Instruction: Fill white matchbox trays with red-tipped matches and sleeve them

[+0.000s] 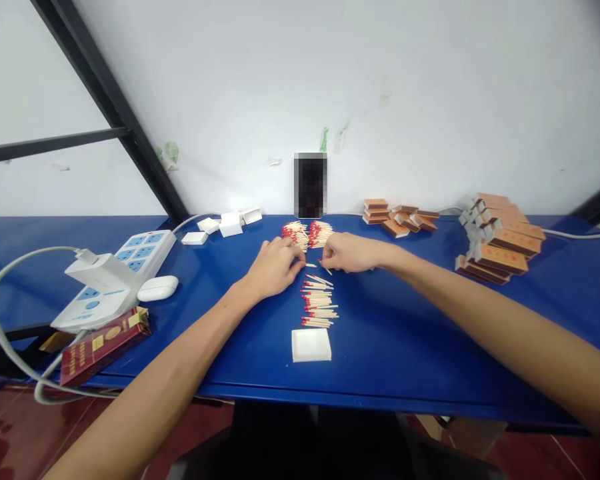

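Note:
My left hand (279, 267) is closed at the centre of the blue table, thumb and fingertips together on a matchstick whose pale end shows beside the thumb. Opposite it, my right hand (344, 252) pinches another matchstick (326, 267) between thumb and forefinger. Just beyond the fingers lie two heaps of red-tipped matches, a left heap (295, 233) and a right heap (321, 233). Nearer me, a loose column of matches (319, 301) has its red heads mostly to the left. Below that column sits a white matchbox tray (311, 345).
White matchbox trays (231, 225) stand at the back left, orange matchbox sleeves (400, 221) at the back right, and a larger stack of matchboxes (503, 243) farther right. On the left are a power strip (153, 250), a white case (158, 288) and a dark red box (105, 343).

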`<state>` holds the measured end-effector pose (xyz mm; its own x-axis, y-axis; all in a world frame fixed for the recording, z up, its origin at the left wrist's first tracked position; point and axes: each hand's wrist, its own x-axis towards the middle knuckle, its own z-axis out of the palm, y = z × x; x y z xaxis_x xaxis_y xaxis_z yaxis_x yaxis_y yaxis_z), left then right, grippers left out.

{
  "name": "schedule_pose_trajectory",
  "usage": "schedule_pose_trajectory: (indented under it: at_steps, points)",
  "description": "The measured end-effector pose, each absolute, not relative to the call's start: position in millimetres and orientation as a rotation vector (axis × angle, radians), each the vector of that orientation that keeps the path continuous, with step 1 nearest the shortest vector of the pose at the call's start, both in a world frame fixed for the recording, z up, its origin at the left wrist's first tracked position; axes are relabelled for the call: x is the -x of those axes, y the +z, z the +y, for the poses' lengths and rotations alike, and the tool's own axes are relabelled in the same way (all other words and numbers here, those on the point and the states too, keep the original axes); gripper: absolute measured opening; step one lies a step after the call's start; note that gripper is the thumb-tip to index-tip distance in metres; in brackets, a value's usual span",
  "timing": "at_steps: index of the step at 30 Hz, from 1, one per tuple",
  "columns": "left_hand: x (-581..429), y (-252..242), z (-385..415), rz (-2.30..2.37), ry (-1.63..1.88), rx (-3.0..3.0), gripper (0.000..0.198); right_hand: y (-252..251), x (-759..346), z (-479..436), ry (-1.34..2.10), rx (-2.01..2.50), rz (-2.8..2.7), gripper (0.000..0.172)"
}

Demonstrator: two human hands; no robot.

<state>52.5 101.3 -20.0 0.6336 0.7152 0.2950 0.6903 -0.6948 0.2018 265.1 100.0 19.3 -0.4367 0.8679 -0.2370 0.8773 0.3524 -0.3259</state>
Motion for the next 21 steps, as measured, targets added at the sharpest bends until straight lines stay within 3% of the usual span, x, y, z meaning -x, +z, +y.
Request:
schedule_pose_trajectory:
  at_steps: [12, 19, 21]
  points:
    - [-64.0, -17.5, 85.3, 0.960, 0.586, -2.628, 0.026, 24.6, -297.1, 121.4, -0.264, -1.632, 2.597, 0.013]
    - [-46.3, -16.7, 97.2, 1.251, 0.738, -2.642, 0.030, 23.7, -308.9, 125.3, -0.242, -1.443, 2.693, 0.009]
    - [-37.1, -18.6, 103.2, 1.348, 0.739, -2.657, 0.027, 23.2, -309.8, 125.2, -0.255, -1.409, 2.725, 0.014]
